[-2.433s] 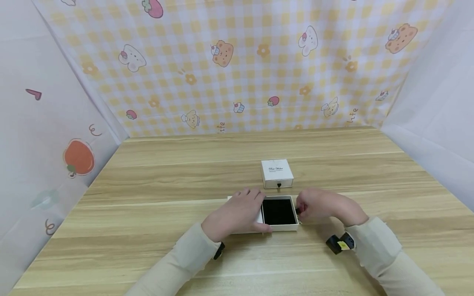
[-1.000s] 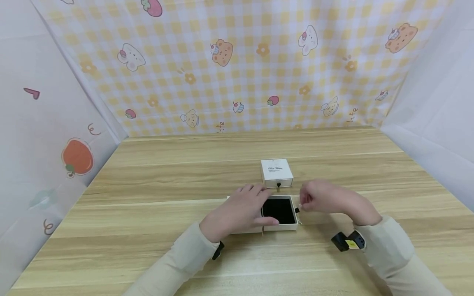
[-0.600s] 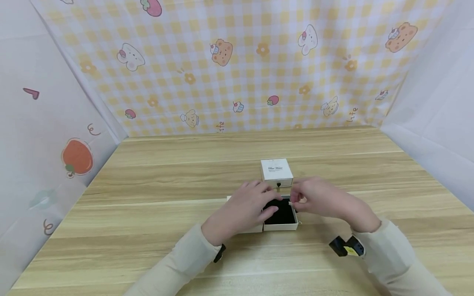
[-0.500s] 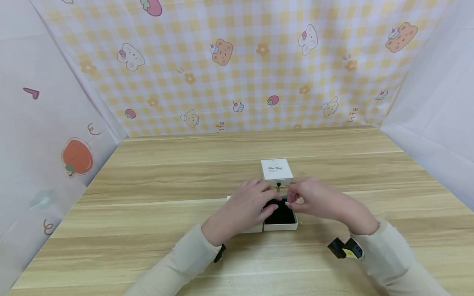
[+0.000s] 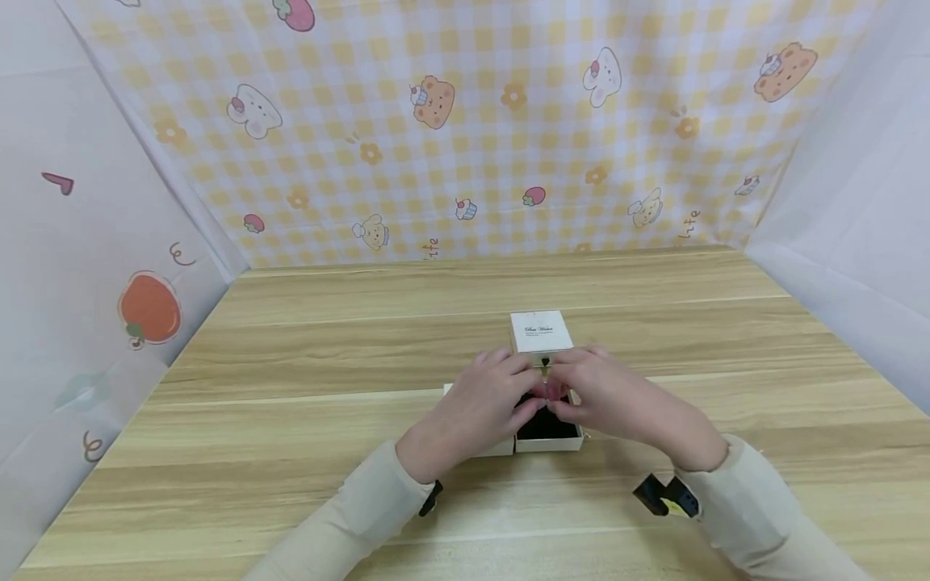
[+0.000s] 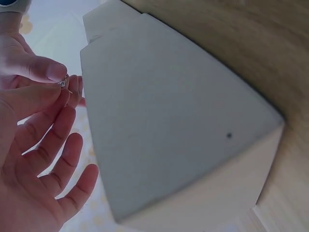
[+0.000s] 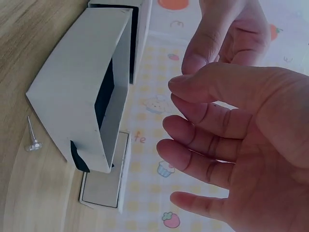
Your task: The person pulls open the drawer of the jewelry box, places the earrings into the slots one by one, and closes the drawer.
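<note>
Over the pulled-out drawer (image 5: 548,445) of a white jewellery box, both hands meet at the fingertips. A small sparkling stud earring (image 6: 63,83) sits between them. My right hand (image 5: 617,399) pinches it with thumb and index finger. My left hand (image 5: 472,411) pinches it too, its other fingers loosely bent. Black padding (image 5: 548,428) lines the drawer. The box's outer sleeve (image 5: 494,449) lies partly hidden beneath my left hand. A second stud earring (image 7: 34,145) rests on the table beside the drawer's black pull tab (image 7: 78,158).
Behind the hands stands another white box (image 5: 541,331), closed, with printed lettering and a black tab. The wooden table (image 5: 327,339) reaches back to a yellow checked cloth (image 5: 479,145). White cloth hangs at both sides.
My right hand let go of the drawer's pull tab, then brought the earring left over the drawer to the left fingertips. My left hand lifted from the box and its fingers drew together.
</note>
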A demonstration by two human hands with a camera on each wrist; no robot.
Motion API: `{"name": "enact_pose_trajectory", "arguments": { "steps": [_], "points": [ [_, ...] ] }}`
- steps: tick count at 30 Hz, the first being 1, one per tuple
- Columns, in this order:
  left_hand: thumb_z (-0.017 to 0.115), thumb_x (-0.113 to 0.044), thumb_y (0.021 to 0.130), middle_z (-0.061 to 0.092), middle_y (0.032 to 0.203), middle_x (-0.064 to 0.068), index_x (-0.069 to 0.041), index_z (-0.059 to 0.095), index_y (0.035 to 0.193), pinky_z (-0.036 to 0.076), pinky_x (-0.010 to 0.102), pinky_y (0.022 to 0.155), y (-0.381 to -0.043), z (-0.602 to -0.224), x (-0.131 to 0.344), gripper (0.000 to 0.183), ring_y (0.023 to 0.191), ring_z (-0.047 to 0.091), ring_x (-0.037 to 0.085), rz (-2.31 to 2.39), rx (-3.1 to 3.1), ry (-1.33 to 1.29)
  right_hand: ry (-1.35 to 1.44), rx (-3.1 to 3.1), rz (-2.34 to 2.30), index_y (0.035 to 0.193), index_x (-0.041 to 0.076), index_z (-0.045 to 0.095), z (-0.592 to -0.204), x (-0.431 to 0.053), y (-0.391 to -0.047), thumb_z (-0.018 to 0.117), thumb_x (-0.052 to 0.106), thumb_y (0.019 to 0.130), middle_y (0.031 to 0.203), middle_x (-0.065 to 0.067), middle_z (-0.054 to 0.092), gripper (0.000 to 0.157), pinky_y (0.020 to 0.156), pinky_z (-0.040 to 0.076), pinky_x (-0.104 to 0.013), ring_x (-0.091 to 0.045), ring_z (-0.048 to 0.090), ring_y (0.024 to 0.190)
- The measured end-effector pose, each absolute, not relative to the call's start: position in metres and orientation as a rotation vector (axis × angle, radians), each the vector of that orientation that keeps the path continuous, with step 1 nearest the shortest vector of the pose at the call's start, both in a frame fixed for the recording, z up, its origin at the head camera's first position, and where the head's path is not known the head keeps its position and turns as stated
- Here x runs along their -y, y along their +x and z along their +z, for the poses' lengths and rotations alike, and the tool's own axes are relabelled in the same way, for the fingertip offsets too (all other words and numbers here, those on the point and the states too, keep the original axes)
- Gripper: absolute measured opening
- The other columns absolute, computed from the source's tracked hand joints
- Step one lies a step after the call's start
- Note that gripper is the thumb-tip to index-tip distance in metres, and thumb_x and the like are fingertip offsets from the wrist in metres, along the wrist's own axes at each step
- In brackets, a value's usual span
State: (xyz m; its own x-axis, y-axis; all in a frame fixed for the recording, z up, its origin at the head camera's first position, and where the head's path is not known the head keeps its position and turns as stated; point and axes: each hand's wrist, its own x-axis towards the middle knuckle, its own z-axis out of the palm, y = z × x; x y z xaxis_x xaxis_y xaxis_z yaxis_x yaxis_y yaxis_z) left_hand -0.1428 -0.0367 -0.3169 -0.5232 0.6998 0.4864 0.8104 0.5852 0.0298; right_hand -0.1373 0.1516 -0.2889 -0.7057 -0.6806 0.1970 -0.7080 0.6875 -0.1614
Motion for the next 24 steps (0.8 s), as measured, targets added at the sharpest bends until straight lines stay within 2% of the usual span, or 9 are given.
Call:
{"name": "enact_pose_trajectory", "arguments": {
  "steps": [5, 12, 19, 24],
  "points": [
    [0.067, -0.025, 0.085, 0.061, 0.088, -0.008, -0.020, 0.068, 0.085, 0.042, 0.026, 0.070, -0.1432, -0.3171, 0.0369, 0.005, 0.080, 0.051, 0.011, -0.356, 2.392, -1.211, 1.147, 2.746, 0.334, 0.070, 0.018, 0.061, -0.2904, -0.1503, -0.1375, 0.065, 0.007, 0.077, 0.072, 0.011, 0.054, 0.013, 0.084, 0.042, -0.042, -0.005, 0.048, 0.070],
    [0.068, -0.023, 0.084, 0.061, 0.086, -0.008, -0.019, 0.067, 0.083, 0.042, 0.025, 0.070, -0.1433, -0.3160, 0.0382, 0.004, 0.079, 0.051, 0.010, -0.394, 2.392, -1.214, 1.151, 2.726, 0.349, 0.075, 0.017, 0.063, -0.2896, -0.1522, -0.1372, 0.068, 0.008, 0.078, 0.075, 0.010, 0.058, 0.011, 0.086, 0.043, -0.042, -0.008, 0.054, 0.075],
    [0.067, -0.023, 0.085, 0.062, 0.085, -0.008, -0.019, 0.068, 0.083, 0.044, 0.026, 0.071, -0.1446, -0.3155, 0.0378, 0.004, 0.082, 0.053, 0.011, -0.445, 2.386, -1.189, 1.113, 2.747, 0.436, 0.079, 0.016, 0.063, -0.2859, -0.1555, -0.1380, 0.072, 0.010, 0.078, 0.076, 0.010, 0.059, 0.010, 0.084, 0.042, -0.040, -0.009, 0.055, 0.072],
    [0.065, -0.021, 0.086, 0.063, 0.086, -0.007, -0.018, 0.068, 0.084, 0.046, 0.030, 0.078, -0.1461, -0.3164, 0.0379, 0.005, 0.085, 0.056, 0.013, -0.539, 2.407, -1.125, 1.069, 2.747, 0.462, 0.078, 0.017, 0.064, -0.2859, -0.1567, -0.1401, 0.072, 0.011, 0.078, 0.077, 0.010, 0.058, 0.010, 0.081, 0.042, -0.040, -0.009, 0.056, 0.071]
  ]
}}
